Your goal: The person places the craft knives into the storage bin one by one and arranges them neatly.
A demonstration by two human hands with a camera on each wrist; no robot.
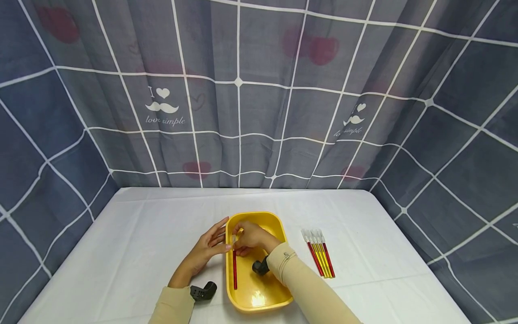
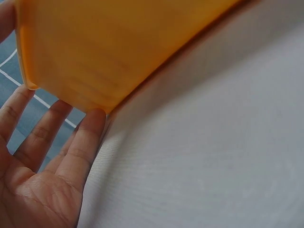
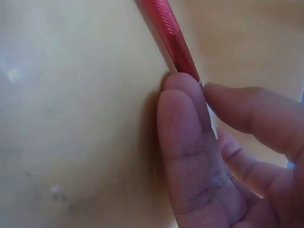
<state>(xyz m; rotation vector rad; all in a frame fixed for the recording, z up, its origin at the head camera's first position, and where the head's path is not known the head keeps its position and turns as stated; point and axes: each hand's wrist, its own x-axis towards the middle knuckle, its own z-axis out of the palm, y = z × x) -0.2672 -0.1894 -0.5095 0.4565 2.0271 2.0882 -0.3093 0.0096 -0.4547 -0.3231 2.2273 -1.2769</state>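
Note:
A yellow tray (image 1: pixel 259 308) lies lengthwise in front of me. Along its left inner side is a craft knife (image 1: pixel 235 272) with a shiny red handle and a clear capped end. My right hand (image 1: pixel 254 237) reaches into the tray and pinches this knife near the cap; in the right wrist view its knurled red handle (image 3: pixel 167 28) sticks out past the fingertips. My left hand (image 1: pixel 204 249) is at the tray's left side, fingers spread and touching the outer wall, thumb at the rim. The fingertips (image 2: pixel 95 118) meet the lower wall in the left wrist view.
Several craft knives (image 1: pixel 319 254) with red and gold handles and clear caps lie side by side on the white-covered table (image 1: pixel 372 270), right of the tray. A grey checked curtain (image 1: pixel 259 112) hangs around the back and sides.

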